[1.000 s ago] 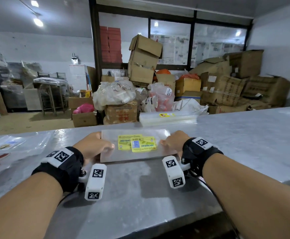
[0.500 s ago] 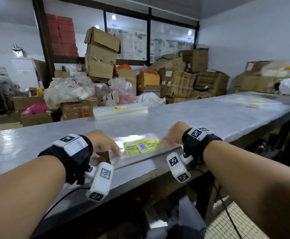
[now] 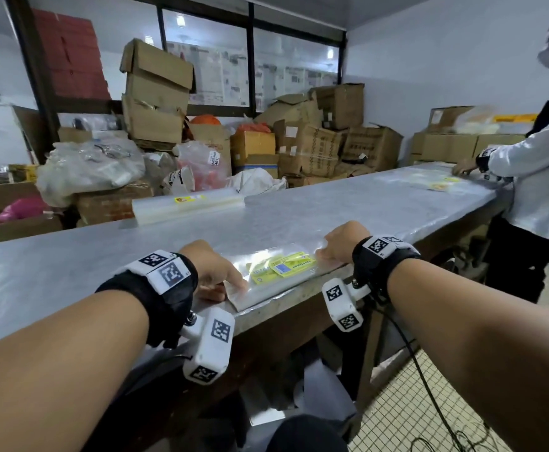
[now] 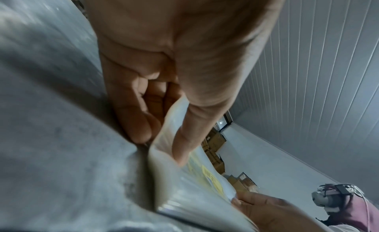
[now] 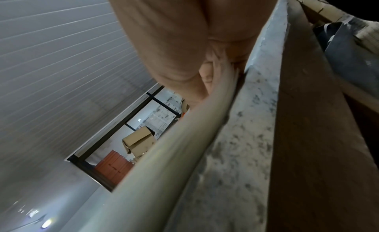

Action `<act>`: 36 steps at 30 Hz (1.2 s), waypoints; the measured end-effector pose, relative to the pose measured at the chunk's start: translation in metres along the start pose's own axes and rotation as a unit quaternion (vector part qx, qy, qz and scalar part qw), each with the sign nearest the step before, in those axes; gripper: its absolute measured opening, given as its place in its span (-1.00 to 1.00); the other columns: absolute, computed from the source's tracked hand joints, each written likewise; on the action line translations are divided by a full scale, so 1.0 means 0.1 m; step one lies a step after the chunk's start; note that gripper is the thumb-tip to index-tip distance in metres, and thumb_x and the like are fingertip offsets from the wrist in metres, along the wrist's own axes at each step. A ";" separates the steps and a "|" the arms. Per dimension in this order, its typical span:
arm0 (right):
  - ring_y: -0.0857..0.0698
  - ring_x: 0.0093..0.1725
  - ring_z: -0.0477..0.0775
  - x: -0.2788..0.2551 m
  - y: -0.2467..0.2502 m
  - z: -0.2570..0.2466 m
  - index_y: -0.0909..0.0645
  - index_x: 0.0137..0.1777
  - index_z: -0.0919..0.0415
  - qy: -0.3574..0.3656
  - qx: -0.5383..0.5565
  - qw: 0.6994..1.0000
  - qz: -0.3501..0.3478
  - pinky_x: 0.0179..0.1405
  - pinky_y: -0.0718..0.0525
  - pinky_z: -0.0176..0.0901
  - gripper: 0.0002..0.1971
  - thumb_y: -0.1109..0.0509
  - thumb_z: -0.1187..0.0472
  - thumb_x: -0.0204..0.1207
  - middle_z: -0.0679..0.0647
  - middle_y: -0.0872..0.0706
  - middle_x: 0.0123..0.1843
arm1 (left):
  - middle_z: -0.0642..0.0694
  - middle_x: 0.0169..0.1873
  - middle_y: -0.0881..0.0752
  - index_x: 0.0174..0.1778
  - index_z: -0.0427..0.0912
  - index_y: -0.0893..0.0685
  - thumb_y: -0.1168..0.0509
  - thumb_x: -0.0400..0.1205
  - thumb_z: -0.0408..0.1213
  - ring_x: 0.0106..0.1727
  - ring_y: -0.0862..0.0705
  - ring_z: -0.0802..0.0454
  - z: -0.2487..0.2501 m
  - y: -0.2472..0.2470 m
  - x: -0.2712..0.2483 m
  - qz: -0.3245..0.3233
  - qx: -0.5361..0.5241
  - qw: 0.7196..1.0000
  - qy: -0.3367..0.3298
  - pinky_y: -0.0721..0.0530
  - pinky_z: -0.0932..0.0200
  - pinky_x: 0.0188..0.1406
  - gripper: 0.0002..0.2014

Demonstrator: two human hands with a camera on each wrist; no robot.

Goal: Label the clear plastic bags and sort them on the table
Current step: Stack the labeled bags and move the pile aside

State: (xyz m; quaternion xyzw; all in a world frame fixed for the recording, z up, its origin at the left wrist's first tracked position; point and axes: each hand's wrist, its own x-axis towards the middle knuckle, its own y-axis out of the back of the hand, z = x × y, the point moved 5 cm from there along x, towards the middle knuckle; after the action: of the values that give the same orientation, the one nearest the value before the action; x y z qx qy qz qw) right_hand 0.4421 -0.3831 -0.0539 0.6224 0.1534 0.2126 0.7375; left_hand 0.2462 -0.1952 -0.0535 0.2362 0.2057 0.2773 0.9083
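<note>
A stack of clear plastic bags (image 3: 276, 282) with yellow labels (image 3: 283, 267) on top lies at the near edge of the grey table (image 3: 332, 210). My left hand (image 3: 214, 275) grips the stack's left end, thumb on top and fingers curled beneath, as the left wrist view shows at the bags (image 4: 184, 183). My right hand (image 3: 338, 246) holds the right end; in the right wrist view its fingers fold round the edge of the stack (image 5: 184, 138). The stack's left end is lifted slightly off the table.
A second pile of clear bags (image 3: 188, 205) lies at the table's far edge. Another person (image 3: 534, 171) works with bags at the table's right end. Cardboard boxes (image 3: 315, 141) and filled sacks crowd the floor behind. A cable hangs below my right wrist.
The stack has come from the table's middle to its near edge, held by both hands. My view has swung right, bringing the other person into sight.
</note>
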 end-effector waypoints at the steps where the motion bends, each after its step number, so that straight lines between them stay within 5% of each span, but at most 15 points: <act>1: -0.67 0.39 0.13 0.04 -0.03 0.01 -0.63 0.43 0.19 -0.002 0.016 1.000 -0.003 0.14 -0.62 -0.17 -0.52 -0.15 -0.12 0.76 0.11 -0.69 0.41 | -0.29 -0.25 -0.64 -0.09 -0.34 -0.59 -0.68 0.29 -0.60 -0.39 -0.70 -0.16 0.01 0.00 0.00 0.000 0.002 1.000 0.000 -0.75 0.06 -0.48 -0.57; 3: -0.68 0.38 0.14 0.08 -0.07 0.01 -0.66 0.42 0.21 0.000 0.106 0.994 -0.005 0.15 -0.64 -0.20 -0.56 -0.41 -0.01 0.65 0.15 -0.71 0.40 | -0.29 -0.25 -0.64 -0.11 -0.34 -0.58 -0.68 0.29 -0.60 -0.36 -0.71 -0.16 0.02 -0.01 0.00 0.001 0.002 1.000 0.001 -0.76 0.06 -0.48 -0.57; 6: -0.62 0.46 0.12 0.04 -0.07 0.07 -0.57 0.52 0.21 -0.060 0.238 0.969 0.041 0.41 -0.60 -0.08 -0.50 -0.13 -0.11 0.78 0.10 -0.63 0.51 | -0.30 -0.26 -0.66 -0.11 -0.36 -0.59 -0.68 0.29 -0.59 -0.35 -0.70 -0.17 0.02 0.00 0.01 0.002 0.000 1.000 0.003 -0.80 -0.02 -0.30 -0.58; 10: -0.73 0.27 0.18 0.05 -0.09 0.09 -0.71 0.33 0.18 -0.073 0.318 0.943 0.068 0.24 -0.70 -0.06 -0.55 -0.59 0.03 0.48 0.13 -0.76 0.29 | -0.31 -0.27 -0.63 -0.09 -0.39 -0.59 -0.66 0.33 -0.56 -0.39 -0.66 -0.16 -0.01 -0.01 0.05 -0.005 0.005 1.000 0.010 -0.79 -0.13 0.01 -0.61; 15: -0.76 0.04 0.08 -0.07 0.00 0.09 -0.78 0.06 0.13 -0.044 0.369 0.924 0.086 0.03 -0.71 -0.16 -0.81 -0.59 0.10 0.50 0.07 -0.81 0.07 | -0.21 -0.36 -0.48 -0.05 -0.35 -0.56 -0.65 0.45 -0.37 -0.45 -0.53 -0.09 -0.03 0.04 0.04 -0.017 -0.007 1.000 0.011 -0.69 -0.15 0.10 -0.62; 17: -0.78 0.06 0.12 -0.11 0.06 0.08 -0.80 -0.05 0.11 -0.025 0.358 0.929 0.087 -0.04 -0.64 -0.19 -0.92 -0.52 0.13 0.57 0.10 -0.83 0.01 | -0.18 -0.33 -0.44 -0.05 -0.32 -0.53 -0.63 0.51 -0.24 -0.47 -0.48 -0.06 -0.02 0.11 0.01 -0.018 -0.017 1.000 -0.001 -0.71 -0.02 -0.03 -0.61; 19: -0.76 0.16 0.19 -0.16 0.16 0.04 -0.81 0.03 0.15 -0.013 0.361 0.928 0.092 0.06 -0.65 -0.16 -0.84 -0.43 0.12 0.63 0.14 -0.82 0.10 | -0.15 -0.21 -0.47 0.00 -0.28 -0.53 -0.57 0.57 -0.15 -0.43 -0.48 -0.03 -0.02 0.23 -0.03 -0.010 -0.022 1.000 -0.016 -0.64 0.14 -0.34 -0.62; 22: -0.73 0.18 0.23 -0.22 0.42 -0.15 -0.80 0.10 0.19 0.012 0.352 0.928 0.120 0.19 -0.71 0.04 -0.74 -0.33 0.07 0.71 0.15 -0.80 0.16 | -0.13 -0.04 -0.56 0.22 -0.27 -0.54 -0.54 0.59 -0.07 -0.34 -0.56 0.01 -0.08 0.55 -0.10 0.023 -0.020 0.999 -0.037 -0.59 0.24 -0.56 -0.53; 25: -0.73 0.12 0.16 -0.30 0.70 -0.58 -0.80 0.05 0.15 0.056 0.393 0.905 0.151 0.12 -0.70 0.00 -0.77 -0.37 0.05 0.68 0.08 -0.82 0.11 | -0.13 -0.03 -0.56 0.22 -0.19 -0.57 -0.52 0.61 -0.08 -0.30 -0.57 0.00 -0.18 1.00 -0.20 0.060 -0.021 0.997 -0.051 -0.54 0.25 -0.55 -0.60; 28: -0.75 -0.01 0.17 -0.39 0.94 -1.28 -0.80 -0.04 0.32 0.126 0.435 0.877 0.162 0.03 -0.73 -0.02 -0.77 -0.38 0.18 0.65 0.17 -0.83 -0.03 | -0.12 0.05 -0.65 0.17 -0.18 -0.66 -0.48 0.65 -0.08 -0.21 -0.61 -0.03 -0.35 1.58 -0.39 0.114 0.005 0.992 -0.058 -0.58 0.21 -0.44 -0.69; 30: -0.72 -0.14 0.05 -0.52 1.06 -1.84 -0.80 -0.08 0.30 0.164 0.488 0.846 0.138 -0.10 -0.69 -0.14 -0.82 -0.44 0.20 0.61 0.10 -0.81 -0.10 | -0.12 0.08 -0.68 0.15 -0.15 -0.69 -0.46 0.67 -0.09 -0.18 -0.63 -0.05 -0.54 2.00 -0.54 0.149 0.011 0.988 -0.049 -0.60 0.18 -0.41 -0.75; 33: -0.71 -0.09 0.10 -0.70 1.16 -2.70 -0.79 -0.08 0.30 0.223 0.525 0.817 0.088 0.01 -0.67 -0.04 -0.85 -0.49 0.20 0.57 0.10 -0.78 -0.15 | -0.16 0.01 -0.69 0.07 -0.16 -0.71 -0.44 0.68 -0.14 -0.24 -0.63 -0.05 -0.94 2.59 -0.80 0.198 0.031 0.980 -0.019 -0.60 0.18 -0.39 -0.82; 36: -0.66 -0.18 0.04 -0.93 1.21 -3.51 -0.76 -0.14 0.24 0.273 0.543 0.794 0.023 -0.16 -0.61 -0.15 -0.89 -0.51 0.20 0.57 0.04 -0.72 -0.23 | -0.14 -0.13 -0.69 -0.09 -0.16 -0.66 -0.43 0.67 -0.14 -0.32 -0.58 -0.02 -1.46 3.16 -1.14 0.241 0.058 0.968 0.029 -0.54 0.23 -0.41 -0.83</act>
State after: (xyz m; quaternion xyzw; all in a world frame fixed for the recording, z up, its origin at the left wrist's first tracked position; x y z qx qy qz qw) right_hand 0.1748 -0.1143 -0.0013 0.8402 0.4237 0.2724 0.2007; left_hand -0.0425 0.0144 0.0282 0.3228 0.1841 0.4826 0.7931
